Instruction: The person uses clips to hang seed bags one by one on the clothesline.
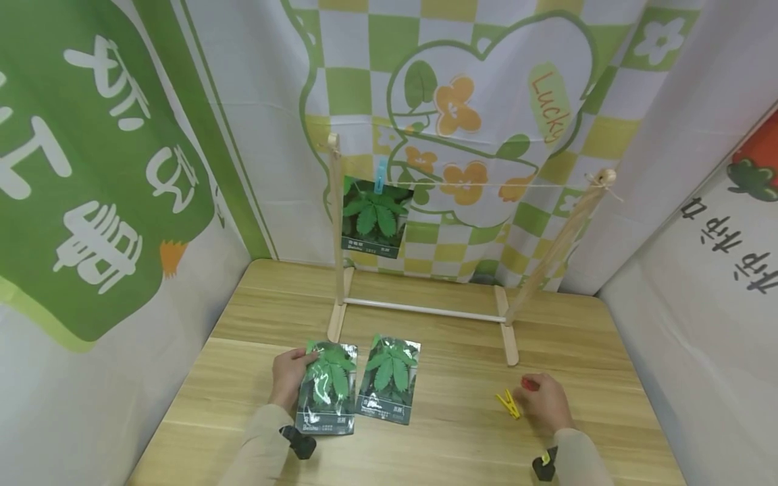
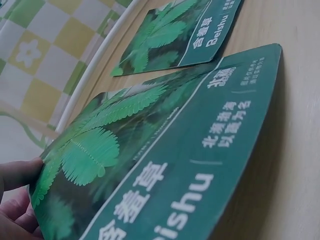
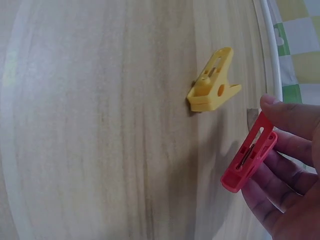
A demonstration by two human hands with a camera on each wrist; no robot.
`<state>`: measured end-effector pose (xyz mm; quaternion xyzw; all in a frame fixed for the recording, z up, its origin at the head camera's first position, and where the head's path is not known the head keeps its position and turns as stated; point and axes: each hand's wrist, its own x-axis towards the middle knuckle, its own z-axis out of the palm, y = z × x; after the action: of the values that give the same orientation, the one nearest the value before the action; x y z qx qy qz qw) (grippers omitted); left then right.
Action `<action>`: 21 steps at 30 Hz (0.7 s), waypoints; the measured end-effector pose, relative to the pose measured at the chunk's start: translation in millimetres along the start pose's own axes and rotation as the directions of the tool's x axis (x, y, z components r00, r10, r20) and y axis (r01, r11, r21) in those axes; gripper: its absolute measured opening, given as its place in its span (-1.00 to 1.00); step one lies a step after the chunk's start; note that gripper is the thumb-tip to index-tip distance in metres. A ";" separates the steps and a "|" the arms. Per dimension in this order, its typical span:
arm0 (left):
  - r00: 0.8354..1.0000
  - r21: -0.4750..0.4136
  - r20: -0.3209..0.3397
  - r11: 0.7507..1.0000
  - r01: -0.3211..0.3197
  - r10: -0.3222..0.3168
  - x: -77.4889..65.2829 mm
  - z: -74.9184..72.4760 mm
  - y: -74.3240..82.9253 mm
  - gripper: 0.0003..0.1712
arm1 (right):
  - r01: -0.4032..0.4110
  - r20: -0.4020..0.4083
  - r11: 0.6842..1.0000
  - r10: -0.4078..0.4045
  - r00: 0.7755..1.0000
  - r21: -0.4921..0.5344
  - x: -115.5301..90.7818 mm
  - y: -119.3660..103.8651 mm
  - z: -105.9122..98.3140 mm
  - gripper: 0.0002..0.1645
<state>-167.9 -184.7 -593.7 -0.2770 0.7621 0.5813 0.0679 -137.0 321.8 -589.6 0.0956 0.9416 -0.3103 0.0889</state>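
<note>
Packet (image 1: 327, 388), glossy green leaf-printed, long axis running fore-and-aft, left hand (image 1: 290, 374) pinching its edge | right hand (image 1: 549, 403), well rightward, pinching red plastic clothespin (image 3: 255, 157) | thin pale string (image 1: 428, 183) stretching beyond, above

The table (image 1: 462, 445) bears 1 stand (image 1: 425, 310), 1 yellow clip (image 1: 508, 404) — 1 flat packet (image 1: 389, 379)

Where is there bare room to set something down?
Bare tabletop lies between the loose packet and the yellow clip, in front of the crossbar. You could probably reach through under the string, right of the hanging packet. It's crowded where the left hand grips another packet beside the loose one, and where the right hand holds a red clip.
</note>
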 end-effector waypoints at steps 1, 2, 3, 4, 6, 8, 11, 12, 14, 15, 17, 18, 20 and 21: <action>1.000 -0.001 -0.003 1.000 -0.003 0.003 0.3 -1.7 -0.1 -0.50 | -0.001 -0.006 1.000 0.001 1.000 0.006 0.0 -0.3 -0.1 -0.45; 1.000 -0.002 -0.009 1.000 -0.001 0.001 0.6 -3.2 0.0 -0.50 | 0.002 -0.013 1.000 -0.002 1.000 0.009 0.1 -0.7 -0.4 -0.46; 1.000 -0.001 -0.013 1.000 -0.001 0.001 1.2 -4.8 -0.3 -0.50 | 0.005 -0.020 1.000 -0.004 1.000 0.012 0.1 -1.1 -0.8 -0.46; 1.000 -0.003 -0.017 1.000 0.001 -0.001 1.5 -6.3 -0.1 -0.49 | 0.009 -0.026 1.000 -0.009 1.000 0.013 0.5 -1.3 -1.1 -0.47; 1.000 -0.008 -0.023 1.000 0.006 -0.007 2.1 -9.1 0.2 -0.48 | 0.016 -0.037 1.000 -0.016 0.999 0.014 1.4 -0.5 -1.4 -0.50; 1.000 -0.019 -0.023 1.000 0.016 -0.017 2.0 -12.1 0.6 -0.48 | 0.023 -0.042 1.000 -0.022 0.999 0.015 1.5 0.0 -2.1 -0.51; 0.999 -0.040 -0.029 0.999 0.020 -0.021 1.5 -16.0 1.3 -0.48 | 0.027 -0.046 0.999 -0.026 0.999 0.029 1.0 1.0 -3.7 -0.51; 0.999 -0.045 -0.036 0.999 0.020 -0.022 1.1 -17.2 1.6 -0.48 | 0.029 -0.048 0.999 -0.028 0.998 0.030 0.3 0.8 -4.5 -0.51; 0.999 -0.047 -0.047 0.999 0.019 -0.021 0.6 -19.3 2.0 -0.49 | 0.037 -0.056 0.999 -0.035 0.998 0.039 -0.3 0.1 -6.3 -0.52; 0.999 -0.044 -0.050 0.999 0.018 -0.020 0.2 -20.2 2.4 -0.49 | 0.036 -0.060 0.998 -0.034 0.998 0.043 -0.4 -0.6 -7.2 -0.52; 0.998 -0.049 -0.059 0.998 0.025 -0.028 0.2 -22.0 2.8 -0.49 | 0.039 -0.067 0.998 -0.035 0.997 0.050 -0.4 -2.3 -9.3 -0.52; 0.998 -0.053 -0.061 0.998 0.032 -0.035 0.1 -22.8 3.1 -0.49 | 0.040 -0.068 0.998 -0.036 0.997 0.057 -0.4 -3.5 -10.3 -0.53; 0.997 -0.055 -0.067 0.998 0.043 -0.047 0.1 -24.2 3.3 -0.50 | 0.041 -0.067 0.997 -0.036 0.997 0.067 0.4 -4.7 -11.6 -0.52; 0.996 -0.058 -0.071 0.997 0.046 -0.050 0.1 -24.8 3.5 -0.50 | 0.047 -0.067 0.996 -0.042 0.997 0.071 0.8 -5.4 -12.3 -0.52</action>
<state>-164.3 -207.0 -583.0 -0.3179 0.7404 0.5904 0.0465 -140.3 325.0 -577.0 0.0878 0.9341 -0.3427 0.0477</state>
